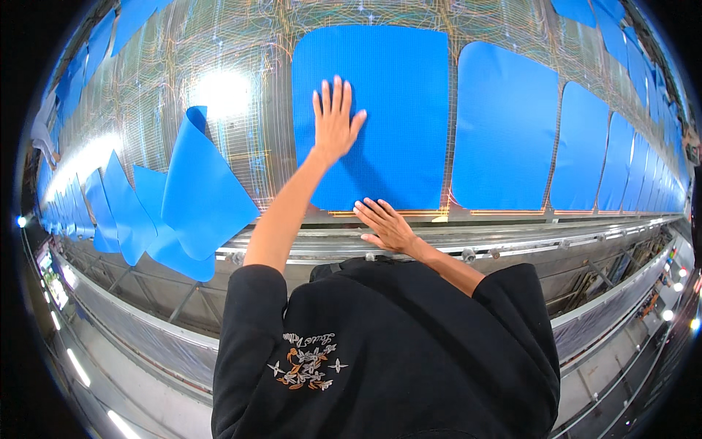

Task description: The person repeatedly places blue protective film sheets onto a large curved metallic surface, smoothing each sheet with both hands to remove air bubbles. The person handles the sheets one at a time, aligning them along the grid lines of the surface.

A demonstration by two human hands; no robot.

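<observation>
A blue textured sheet with rounded corners lies flat on the long worktable in front of me. My left hand rests on the left part of this sheet, fingers spread and palm down, holding nothing. At the sheet's near edge lies my right hand, its fingers stretched out and their tips touching the border. To the left, another blue sheet is curled and folded over the table's near edge, apart from my hands.
A row of similar flat blue sheets runs off to the right. Several loosely hanging blue sheets line the left edge. A metal rail borders the table close to my body. More blue sheets lie on the far side.
</observation>
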